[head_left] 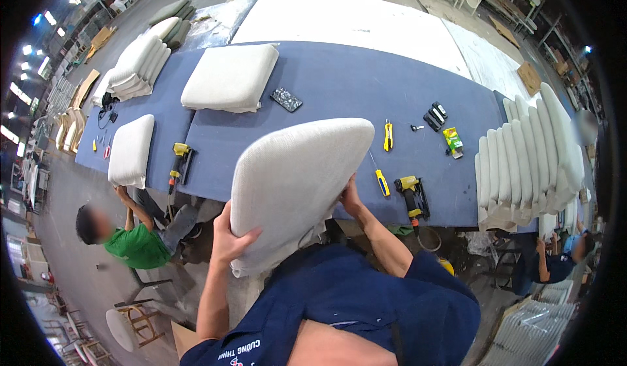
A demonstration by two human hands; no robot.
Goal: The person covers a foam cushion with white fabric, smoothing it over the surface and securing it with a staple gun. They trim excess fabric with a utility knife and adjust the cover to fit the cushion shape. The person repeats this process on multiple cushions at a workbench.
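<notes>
Tilted up in front of my body is a light grey upholstered seat cushion (297,176), held between both hands above the near edge of the table. My left hand (234,235) grips its left side, thumb across the face and fingers behind. On the right side, my right hand (351,197) is wrapped at the lower edge, its fingers partly hidden by the cushion. Loose fabric hangs along the cushion's underside. Right of it on the table lie a yellow-and-blue screwdriver (381,182), a yellow utility knife (388,136) and a yellow-black staple gun (411,196).
The blue-covered table (326,79) bears another cushion (230,79), a patterned phone (286,99), a second staple gun (179,160) and a green-yellow box (452,142). Cushion stacks (529,157) stand at right. A co-worker in green (138,245) sits left; another (555,261) works far right.
</notes>
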